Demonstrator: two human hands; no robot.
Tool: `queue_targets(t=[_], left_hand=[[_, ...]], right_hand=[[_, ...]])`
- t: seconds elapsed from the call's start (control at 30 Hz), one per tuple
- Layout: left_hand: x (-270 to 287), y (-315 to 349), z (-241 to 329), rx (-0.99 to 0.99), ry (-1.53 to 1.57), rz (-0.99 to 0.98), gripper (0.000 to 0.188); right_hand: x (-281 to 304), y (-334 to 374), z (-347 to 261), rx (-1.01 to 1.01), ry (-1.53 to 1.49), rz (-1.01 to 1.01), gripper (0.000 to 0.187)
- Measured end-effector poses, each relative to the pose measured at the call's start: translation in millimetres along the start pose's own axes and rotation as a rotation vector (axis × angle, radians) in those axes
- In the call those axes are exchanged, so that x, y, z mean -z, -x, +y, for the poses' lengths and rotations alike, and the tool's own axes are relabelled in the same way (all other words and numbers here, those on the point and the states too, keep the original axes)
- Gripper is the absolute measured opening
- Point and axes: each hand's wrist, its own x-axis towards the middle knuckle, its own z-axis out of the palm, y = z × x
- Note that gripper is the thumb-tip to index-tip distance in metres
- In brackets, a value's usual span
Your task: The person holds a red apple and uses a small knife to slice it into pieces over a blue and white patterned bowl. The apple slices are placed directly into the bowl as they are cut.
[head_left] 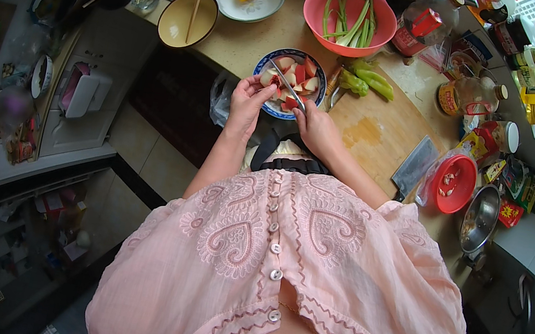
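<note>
Over a blue-and-white patterned bowl, my left hand pinches a piece of fruit with pale flesh and a dark red core, like a peach or nectarine. A small knife is gripped in my right hand; its blade slants up and left across the bowl, close to that piece. Red-skinned fruit chunks with white flesh fill much of the bowl. Whether the blade touches the held fruit I cannot tell.
Right of the bowl lies a wooden cutting board with green peppers and a cleaver. Behind stand a pink basin of green onions, a white plate and a yellow bowl with chopsticks. Bottles crowd the right.
</note>
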Motion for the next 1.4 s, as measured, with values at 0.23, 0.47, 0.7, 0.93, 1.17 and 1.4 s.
queue_targets(t=[0.23,0.47,0.7,0.93,1.17,1.4], left_hand=[[-4,6,5,-0.009,0.027,-0.003,0.039],[-5,4,1,-0.234,-0.249,0.054,0.037],[-8,0,-6,-0.435,-0.674,0.134,0.035],[-16,3,-4,-0.499,-0.791,0.151,0.033],[-16,5,-2,-0.498,-0.86,0.157,0.034],[-24,11,5,-0.485,-0.871,0.158,0.035]], right_hand=[[1,1,-2,-0.007,-0.004,-0.01,0.028],[2,2,0,0.008,0.002,-0.002,0.027],[10,4,-7,0.044,0.029,-0.023,0.026],[8,4,-1,0.023,0.036,-0.027,0.026],[7,4,0,0.045,0.052,-0.027,0.027],[6,4,-1,0.033,0.025,-0.039,0.025]])
